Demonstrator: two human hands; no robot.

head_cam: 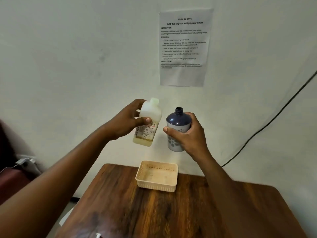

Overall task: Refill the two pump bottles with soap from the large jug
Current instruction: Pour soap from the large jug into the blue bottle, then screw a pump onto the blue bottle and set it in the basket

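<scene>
Both grips are clamped: my left hand (125, 121) holds the jug (148, 122), my right hand (187, 133) the open blue pump bottle (178, 119), side by side above the surface (171, 212). Pouring seems not begun; basket (157, 176) holds nothing, so both bottles look unfinished.

Holding two open bottles up in the air above the basket (157, 176).

Gripping the white jug (148, 121) in the left hand (127, 120), up and left of the basket, uncapped, tilting slightly, yellowish soap pooling at its bottom. Gripping the dark blue pump bottle (177, 128) in the right hand (187, 134), up and right of the basket, upright, neck open, pump head off. Resting under the basket, a wooden table (171, 212). Hanging high above the basket, a printed sheet (184, 47) on the wall.
</scene>
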